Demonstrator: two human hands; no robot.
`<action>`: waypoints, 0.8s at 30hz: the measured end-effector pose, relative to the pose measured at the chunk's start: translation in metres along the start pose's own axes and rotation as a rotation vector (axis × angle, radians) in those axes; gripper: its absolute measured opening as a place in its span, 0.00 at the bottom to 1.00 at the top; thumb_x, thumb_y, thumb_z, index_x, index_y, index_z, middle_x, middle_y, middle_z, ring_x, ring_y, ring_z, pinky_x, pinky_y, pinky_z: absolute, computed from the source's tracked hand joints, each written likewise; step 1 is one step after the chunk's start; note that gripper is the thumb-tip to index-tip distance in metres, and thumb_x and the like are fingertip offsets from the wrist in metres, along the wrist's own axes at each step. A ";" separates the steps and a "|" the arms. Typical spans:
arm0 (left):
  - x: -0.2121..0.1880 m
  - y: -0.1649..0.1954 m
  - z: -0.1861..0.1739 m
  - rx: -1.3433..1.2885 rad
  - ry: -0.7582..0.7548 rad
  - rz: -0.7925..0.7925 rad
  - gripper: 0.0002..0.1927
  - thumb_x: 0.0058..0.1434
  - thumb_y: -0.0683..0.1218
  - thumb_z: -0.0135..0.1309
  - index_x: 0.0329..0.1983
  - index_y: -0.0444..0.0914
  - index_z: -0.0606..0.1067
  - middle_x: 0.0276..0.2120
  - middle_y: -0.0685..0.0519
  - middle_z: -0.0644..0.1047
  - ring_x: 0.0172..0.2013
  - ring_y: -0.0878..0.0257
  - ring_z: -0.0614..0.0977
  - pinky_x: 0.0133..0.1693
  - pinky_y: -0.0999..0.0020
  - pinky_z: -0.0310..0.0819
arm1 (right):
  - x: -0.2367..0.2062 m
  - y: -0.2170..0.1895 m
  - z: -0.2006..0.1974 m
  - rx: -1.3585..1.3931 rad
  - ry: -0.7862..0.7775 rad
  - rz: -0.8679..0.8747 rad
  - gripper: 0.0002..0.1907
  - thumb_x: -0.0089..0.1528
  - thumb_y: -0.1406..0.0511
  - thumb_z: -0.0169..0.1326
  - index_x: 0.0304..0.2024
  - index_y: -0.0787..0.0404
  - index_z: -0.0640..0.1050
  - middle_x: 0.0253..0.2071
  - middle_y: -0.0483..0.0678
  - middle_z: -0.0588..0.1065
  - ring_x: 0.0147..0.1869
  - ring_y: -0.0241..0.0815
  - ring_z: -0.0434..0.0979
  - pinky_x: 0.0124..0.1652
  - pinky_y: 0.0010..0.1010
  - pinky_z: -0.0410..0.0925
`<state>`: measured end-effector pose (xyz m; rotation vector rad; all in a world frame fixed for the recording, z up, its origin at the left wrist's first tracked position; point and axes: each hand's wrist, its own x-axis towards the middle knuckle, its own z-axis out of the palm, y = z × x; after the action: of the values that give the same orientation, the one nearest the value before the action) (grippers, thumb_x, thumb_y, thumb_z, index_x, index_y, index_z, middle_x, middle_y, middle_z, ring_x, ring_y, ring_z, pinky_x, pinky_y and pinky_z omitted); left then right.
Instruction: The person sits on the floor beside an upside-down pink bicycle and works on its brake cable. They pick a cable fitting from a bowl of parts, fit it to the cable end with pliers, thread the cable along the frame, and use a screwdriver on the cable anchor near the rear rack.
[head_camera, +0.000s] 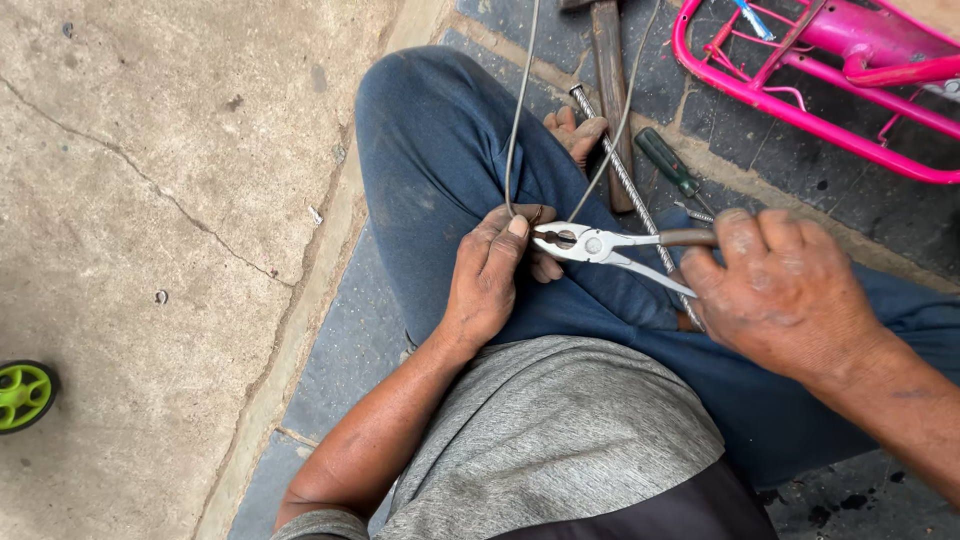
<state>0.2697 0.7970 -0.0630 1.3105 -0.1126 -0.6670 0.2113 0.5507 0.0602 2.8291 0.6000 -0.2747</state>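
We're on the pliers (590, 245), lying over the lap with the nose aimed at our left, long axis running left to right. Our right hand (780, 290) has its grip closed around the handles. Our left hand (490, 275) pinches the thin cable (512, 120) right at the nose, thumb on top, wrist bent in. Beyond the knee lie a threaded rod (625, 180), a green-handled screwdriver (668, 162) and a pink bicycle frame (800, 80).

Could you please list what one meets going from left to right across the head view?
Small green plastic wheel → left hand pinching thin grey wire → silver pliers → right hand → pink metal bicycle frame.
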 end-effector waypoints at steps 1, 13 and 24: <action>0.000 0.000 0.000 -0.045 0.003 -0.013 0.25 0.76 0.51 0.35 0.58 0.24 0.72 0.31 0.47 0.81 0.31 0.65 0.81 0.39 0.70 0.79 | 0.001 0.001 -0.001 -0.009 0.049 -0.007 0.07 0.57 0.60 0.61 0.32 0.56 0.81 0.39 0.50 0.73 0.43 0.48 0.75 0.41 0.41 0.69; 0.002 0.003 0.003 -0.147 -0.006 -0.032 0.23 0.75 0.50 0.36 0.55 0.26 0.73 0.39 0.42 0.82 0.35 0.64 0.82 0.41 0.70 0.79 | -0.018 0.017 -0.005 -0.065 -0.026 0.130 0.31 0.47 0.55 0.63 0.53 0.56 0.81 0.66 0.58 0.68 0.71 0.55 0.65 0.70 0.53 0.53; 0.005 0.009 -0.009 -0.184 -0.109 -0.059 0.23 0.77 0.51 0.36 0.53 0.28 0.75 0.37 0.45 0.83 0.31 0.67 0.80 0.40 0.72 0.76 | -0.003 0.014 0.041 0.455 -0.163 0.086 0.26 0.54 0.61 0.57 0.54 0.62 0.78 0.67 0.60 0.63 0.67 0.62 0.64 0.68 0.55 0.51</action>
<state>0.2810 0.8030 -0.0585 1.1040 -0.0986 -0.7808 0.2086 0.5258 0.0242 3.2052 0.4214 -0.6987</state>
